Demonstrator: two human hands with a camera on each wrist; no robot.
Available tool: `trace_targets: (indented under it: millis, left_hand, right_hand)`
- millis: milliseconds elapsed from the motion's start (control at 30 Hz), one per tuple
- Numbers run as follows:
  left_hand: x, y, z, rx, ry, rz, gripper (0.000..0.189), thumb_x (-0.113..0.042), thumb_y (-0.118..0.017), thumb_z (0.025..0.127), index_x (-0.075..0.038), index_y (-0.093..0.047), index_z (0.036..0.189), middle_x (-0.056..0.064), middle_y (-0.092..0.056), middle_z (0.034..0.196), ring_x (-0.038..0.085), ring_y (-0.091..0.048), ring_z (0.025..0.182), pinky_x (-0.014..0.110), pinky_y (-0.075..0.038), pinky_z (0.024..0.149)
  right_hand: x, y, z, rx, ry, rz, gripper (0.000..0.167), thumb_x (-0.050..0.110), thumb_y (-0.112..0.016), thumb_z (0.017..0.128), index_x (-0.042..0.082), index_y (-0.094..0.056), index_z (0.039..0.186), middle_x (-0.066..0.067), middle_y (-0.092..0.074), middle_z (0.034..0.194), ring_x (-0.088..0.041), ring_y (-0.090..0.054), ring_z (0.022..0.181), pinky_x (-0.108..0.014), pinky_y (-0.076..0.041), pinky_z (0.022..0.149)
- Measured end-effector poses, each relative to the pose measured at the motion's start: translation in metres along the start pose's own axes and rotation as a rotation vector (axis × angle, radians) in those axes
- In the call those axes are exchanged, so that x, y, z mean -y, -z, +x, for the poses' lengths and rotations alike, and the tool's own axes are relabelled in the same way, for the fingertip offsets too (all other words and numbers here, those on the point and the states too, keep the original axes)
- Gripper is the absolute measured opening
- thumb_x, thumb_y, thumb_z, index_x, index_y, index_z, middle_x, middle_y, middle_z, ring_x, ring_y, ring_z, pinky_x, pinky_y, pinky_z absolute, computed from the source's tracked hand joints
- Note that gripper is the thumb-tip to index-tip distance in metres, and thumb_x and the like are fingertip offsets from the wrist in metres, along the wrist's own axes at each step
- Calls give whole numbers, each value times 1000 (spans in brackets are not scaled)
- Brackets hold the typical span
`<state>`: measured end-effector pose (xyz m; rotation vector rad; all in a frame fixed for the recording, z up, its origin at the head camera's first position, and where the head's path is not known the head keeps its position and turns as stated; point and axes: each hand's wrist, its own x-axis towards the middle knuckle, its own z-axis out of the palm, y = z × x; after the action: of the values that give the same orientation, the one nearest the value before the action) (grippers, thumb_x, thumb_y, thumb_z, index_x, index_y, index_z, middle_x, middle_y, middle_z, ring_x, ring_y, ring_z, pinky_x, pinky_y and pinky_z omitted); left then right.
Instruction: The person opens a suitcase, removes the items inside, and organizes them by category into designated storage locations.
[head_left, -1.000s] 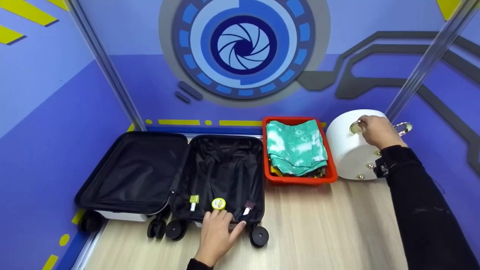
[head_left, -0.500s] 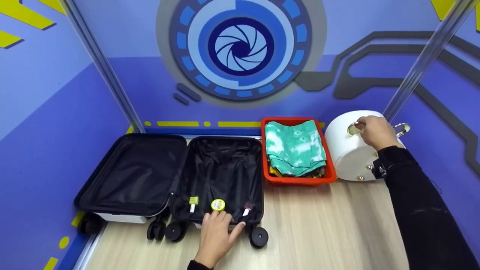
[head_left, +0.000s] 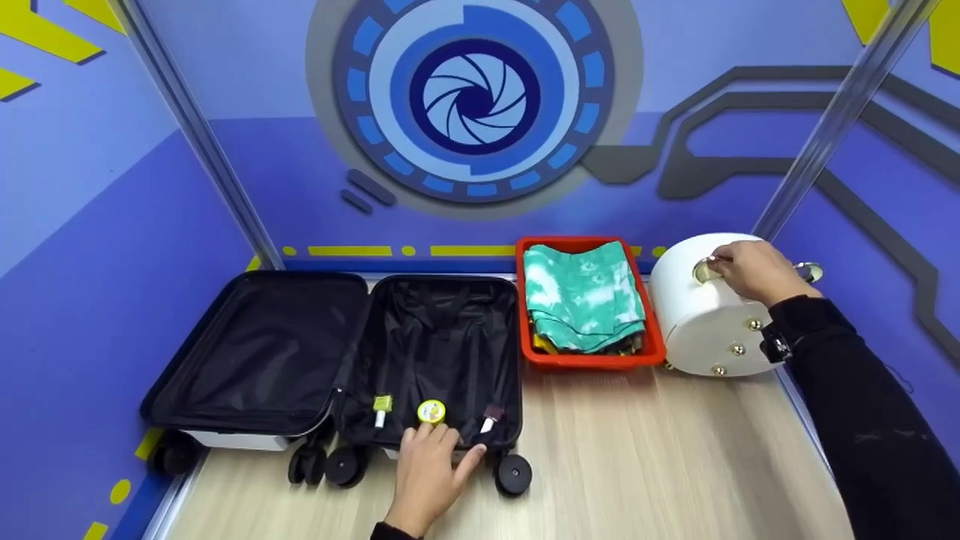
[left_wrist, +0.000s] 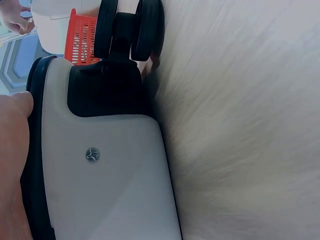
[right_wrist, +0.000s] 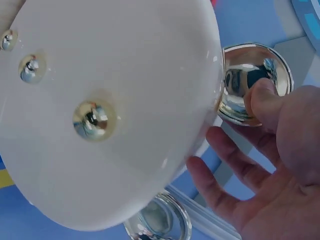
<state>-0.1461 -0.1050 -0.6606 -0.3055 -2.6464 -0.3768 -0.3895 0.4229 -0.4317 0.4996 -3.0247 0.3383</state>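
Note:
My right hand (head_left: 761, 270) pinches one gold ring handle (right_wrist: 250, 82) of a white drum-shaped container (head_left: 690, 319) with its thumb and forefinger. The container lies tilted on its side. Gold balls (right_wrist: 93, 121) stud its flat face, and a second gold ring (right_wrist: 160, 217) sticks out farther round. My left hand (head_left: 431, 476) rests on the front rim of an open black-lined suitcase (head_left: 446, 337), its fingers just short of a round yellow-rimmed tin (head_left: 431, 412). Beside the tin lie a small yellow-green bottle (head_left: 382, 405) and a dark purple one (head_left: 493, 412), both white-capped.
Between suitcase and drum-shaped container stands a red basket (head_left: 592, 361) with folded green-and-white cloth (head_left: 585, 296) on top. The other suitcase half (head_left: 266, 352) lies at left. Black wheels (head_left: 513, 475) stick out in front. Patterned walls enclose the wooden surface (head_left: 600, 457).
The white container has shifted slightly toward me, with my right hand on its ring. My left hand stays on the suitcase rim. The head view has swung a little to the right.

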Motion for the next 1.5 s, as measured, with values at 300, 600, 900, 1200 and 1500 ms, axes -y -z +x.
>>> trace_targets:
  millis: [300, 600, 900, 1200, 1500]
  left_hand:
    - [1, -1, -1, 3, -6, 4, 51, -68, -65, 103, -21, -66, 84, -4, -64, 80, 20, -58, 84, 40, -38, 79]
    - [0, -2, -2, -41, -26, 5, 50, -65, -69, 102, -21, -64, 80, -5, -61, 77, 20, -56, 81, 39, -37, 78]
    - [0, 0, -1, -8, -4, -12, 49, -65, -68, 103, -20, -68, 84, -3, -65, 81, 20, -57, 82, 39, -38, 79]
    - [0, 1, -2, -35, -8, -27, 49, -63, -72, 100, -18, -69, 83, -2, -63, 79, 20, -54, 79, 39, -36, 78]
    - [-1, 3, -1, -43, -16, -32, 49, -63, -73, 99, -18, -65, 82, -2, -61, 77, 21, -54, 78, 39, -36, 78]
  right_hand:
    - [4, 7, -8, 82, 90, -29, 16, 15, -73, 104, 1, -81, 101, -21, -81, 98, -45, -74, 95, -66, -55, 95]
    - [8, 11, -17, 129, 129, -58, 10, 12, -75, 100, 7, -81, 96, -9, -79, 89, -30, -70, 84, -55, -56, 85]
    - [16, 18, -26, 203, 189, -96, 12, 7, -72, 99, 10, -76, 88, -2, -71, 80, -20, -63, 77, -44, -53, 75]
    - [28, 21, -35, 274, 134, -103, 18, 11, -65, 103, 10, -69, 86, -1, -63, 75, -22, -61, 74, -44, -53, 70]
    - [35, 25, -44, 305, 124, -94, 10, 6, -64, 100, 3, -74, 103, -18, -76, 94, -35, -72, 87, -57, -60, 81]
